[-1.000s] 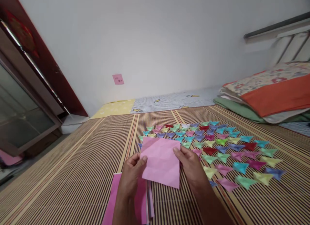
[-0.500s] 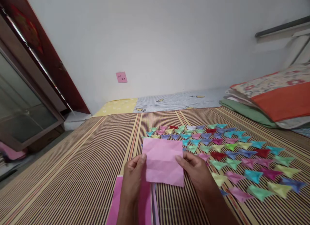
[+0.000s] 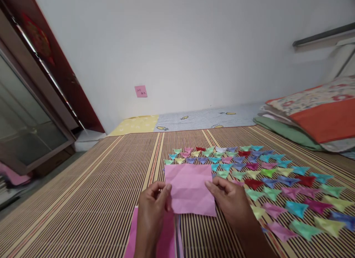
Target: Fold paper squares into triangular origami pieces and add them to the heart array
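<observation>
A square sheet of pink paper with faint crease lines is held up in front of me, above the striped mat. My left hand pinches its left edge between thumb and fingers. At the right edge my right hand has it in a similar pinch. Below my left wrist lies a stack of darker pink paper, partly covered by my forearm. Rows of small folded paper pieces in many colours spread over the mat beyond and to the right of my right hand.
The striped mat covers the bed up to a checked sheet along the wall. Folded bedding is piled at the right. A pink note sticks to the wall. A glass-paned cabinet stands at the left.
The view has shifted slightly. The pink sheet still hangs between both hands, now a little lower in the picture and tilted a bit differently.
</observation>
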`<control>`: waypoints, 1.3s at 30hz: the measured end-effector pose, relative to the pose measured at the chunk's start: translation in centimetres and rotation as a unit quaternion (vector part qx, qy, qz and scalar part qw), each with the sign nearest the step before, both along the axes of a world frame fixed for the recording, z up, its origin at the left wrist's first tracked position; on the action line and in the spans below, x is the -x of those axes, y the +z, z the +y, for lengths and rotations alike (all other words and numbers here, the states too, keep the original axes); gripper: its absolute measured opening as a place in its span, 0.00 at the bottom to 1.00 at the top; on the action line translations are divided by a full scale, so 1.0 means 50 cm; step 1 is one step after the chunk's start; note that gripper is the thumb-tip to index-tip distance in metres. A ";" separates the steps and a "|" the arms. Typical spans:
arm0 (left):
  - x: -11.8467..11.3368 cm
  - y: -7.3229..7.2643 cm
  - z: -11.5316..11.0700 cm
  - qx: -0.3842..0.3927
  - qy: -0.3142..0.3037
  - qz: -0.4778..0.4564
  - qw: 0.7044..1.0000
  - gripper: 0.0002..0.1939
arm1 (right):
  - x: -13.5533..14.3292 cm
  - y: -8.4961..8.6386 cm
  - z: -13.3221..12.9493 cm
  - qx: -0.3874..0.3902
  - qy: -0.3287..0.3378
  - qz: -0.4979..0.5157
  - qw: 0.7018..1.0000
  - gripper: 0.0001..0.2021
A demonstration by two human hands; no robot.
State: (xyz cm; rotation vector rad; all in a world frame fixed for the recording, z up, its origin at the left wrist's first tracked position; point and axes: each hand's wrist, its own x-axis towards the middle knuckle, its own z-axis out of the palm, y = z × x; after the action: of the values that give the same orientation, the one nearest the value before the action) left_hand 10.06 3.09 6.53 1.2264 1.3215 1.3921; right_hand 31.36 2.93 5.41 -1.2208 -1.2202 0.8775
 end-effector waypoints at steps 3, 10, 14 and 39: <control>-0.007 0.012 -0.005 -0.007 0.005 -0.030 0.999 0.19 | 0.009 -0.002 0.000 0.009 0.004 0.009 1.000 0.22; -0.010 0.013 -0.010 -0.024 0.054 -0.068 0.996 0.18 | 0.011 -0.001 0.001 -0.060 -0.018 0.032 0.998 0.20; -0.021 0.003 0.001 -0.081 0.099 -0.112 0.986 0.16 | 0.028 -0.025 0.010 -0.063 -0.044 0.139 0.987 0.18; -0.067 0.010 -0.012 0.003 -0.019 -0.308 0.951 0.16 | 0.039 -0.013 -0.002 -0.038 0.022 0.112 0.993 0.16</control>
State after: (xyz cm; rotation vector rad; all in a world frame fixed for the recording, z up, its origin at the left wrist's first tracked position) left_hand 13.39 2.51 7.02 0.7103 0.8558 1.5683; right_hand 29.43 2.83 4.77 -1.0083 -1.0929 0.9643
